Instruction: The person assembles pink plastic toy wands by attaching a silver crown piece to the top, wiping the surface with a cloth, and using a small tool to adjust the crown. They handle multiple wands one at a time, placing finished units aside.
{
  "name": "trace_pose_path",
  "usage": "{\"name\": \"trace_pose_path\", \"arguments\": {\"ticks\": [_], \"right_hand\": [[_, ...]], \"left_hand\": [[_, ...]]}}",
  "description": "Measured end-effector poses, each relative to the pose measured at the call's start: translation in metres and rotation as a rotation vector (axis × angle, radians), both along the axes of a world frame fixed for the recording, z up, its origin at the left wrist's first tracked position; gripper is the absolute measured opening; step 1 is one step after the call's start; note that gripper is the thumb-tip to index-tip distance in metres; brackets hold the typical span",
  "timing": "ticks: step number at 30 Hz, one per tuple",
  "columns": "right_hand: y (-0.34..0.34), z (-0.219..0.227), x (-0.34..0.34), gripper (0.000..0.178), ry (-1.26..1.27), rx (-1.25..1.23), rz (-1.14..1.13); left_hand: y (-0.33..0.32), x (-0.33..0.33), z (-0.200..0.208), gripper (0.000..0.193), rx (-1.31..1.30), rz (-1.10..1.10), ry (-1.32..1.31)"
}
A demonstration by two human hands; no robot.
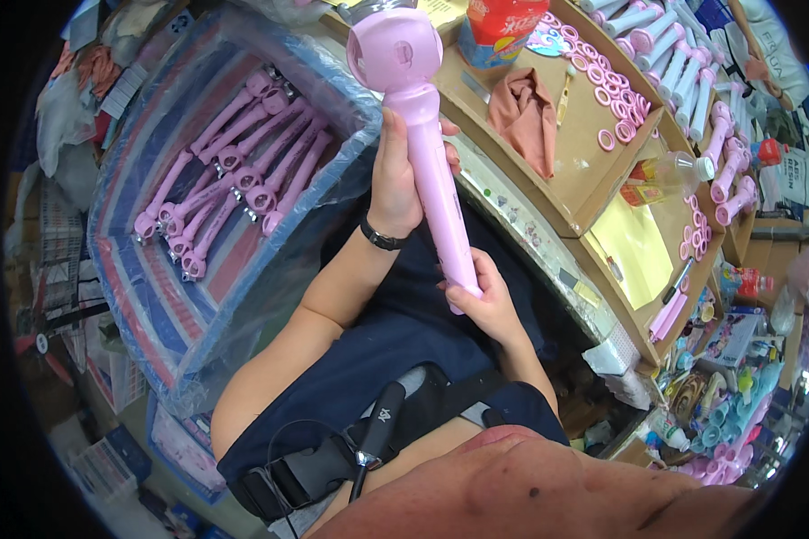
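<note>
A striped, plastic-lined bag (pixel 124 180) is standing left of a cardboard tray (pixel 584 175), while a pink plastic wand (pixel 433 184) is slanting between them — the left hand (pixel 397 175) wrapping snugly around its shaft, the right hand (pixel 489 301) gripping its lower end — and pink rings (pixel 638 105) are lying in the tray.

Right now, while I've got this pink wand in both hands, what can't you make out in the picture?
- Pink wand: its top end is cut off by the head view's upper edge.
- Left hand: parts of its fingers are hidden behind the wand in the head view.
- Right hand: likewise, finger parts behind the handle, head view.
- Red pouch: top cut off by the head view's upper edge.
</note>
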State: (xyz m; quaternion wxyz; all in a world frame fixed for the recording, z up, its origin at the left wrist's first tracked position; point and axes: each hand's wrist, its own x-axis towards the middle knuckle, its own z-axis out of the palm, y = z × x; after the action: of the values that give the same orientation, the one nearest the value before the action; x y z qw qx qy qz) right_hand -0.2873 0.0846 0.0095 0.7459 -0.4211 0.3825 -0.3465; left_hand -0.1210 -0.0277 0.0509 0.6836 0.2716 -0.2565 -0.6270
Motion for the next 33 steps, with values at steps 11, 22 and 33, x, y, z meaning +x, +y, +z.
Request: {"name": "trace_pose_path", "arguments": {"ticks": [11,22,33], "right_hand": [[-0.007,-0.005,-0.006,0.057,-0.369,0.219,0.053],[-0.009,-0.027,0.003,0.047,0.181,0.019,-0.047],[0.009,-0.037,-0.007,0.04,0.144,-0.017,-0.032]], "left_hand": [[0.006,0.001,0.004,0.047,-0.082,-0.058,0.055],[0.021,-0.019,-0.008,0.086,-0.08,-0.031,-0.159],[-0.018,0.001,0.009,0.067,-0.159,-0.232,0.072]]}}
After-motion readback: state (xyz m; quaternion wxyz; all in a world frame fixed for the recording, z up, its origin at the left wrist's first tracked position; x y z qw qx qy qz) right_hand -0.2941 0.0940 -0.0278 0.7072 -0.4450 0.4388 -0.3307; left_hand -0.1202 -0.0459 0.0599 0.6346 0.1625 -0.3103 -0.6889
